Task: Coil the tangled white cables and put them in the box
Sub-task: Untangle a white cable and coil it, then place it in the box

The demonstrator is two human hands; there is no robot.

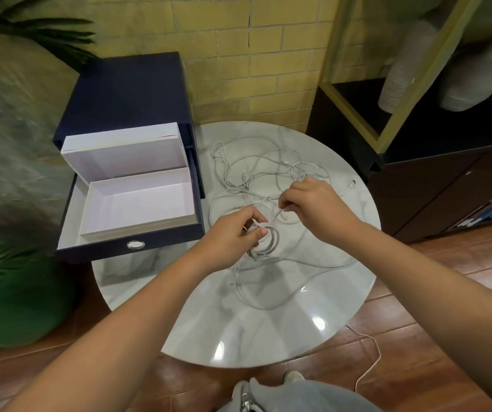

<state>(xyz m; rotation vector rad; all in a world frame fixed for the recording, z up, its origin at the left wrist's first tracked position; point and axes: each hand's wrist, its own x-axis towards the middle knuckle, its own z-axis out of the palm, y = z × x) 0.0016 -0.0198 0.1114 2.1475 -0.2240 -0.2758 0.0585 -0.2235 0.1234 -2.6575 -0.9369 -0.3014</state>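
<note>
- The open white cardboard box (137, 203) sits in the pulled-out drawer of the navy blue drawer unit (126, 93), its lid tipped up at the back. It stands just beside the table's left edge, which I judge makes for a short drop once a coil is ready. Nothing lies in it yet.
- The round white marble-patterned table (253, 346) carries all the work.
- My left hand (230, 236) has its fingers and thumb curled round a small coil of white cable (268, 243), several loops bunched together and held just above the tabletop. I grip it closed like this so the loops cannot spring apart while more is wound on.
- The tangled white cables (256, 165) lie in a loose heap on the far half of the table, well apart from the box. Only 1 coil is begun, so I judge the task is early.
- My right hand (316, 203) pinches 1 white strand (277, 214) between thumb and forefinger, with the other fingers loosely curled. It holds the strand near the coil, ready to feed the next loop.
- A small plug end (353, 182) rests near the table's right edge, and 1 white lead (369, 361) lies on the wooden floor.
</note>
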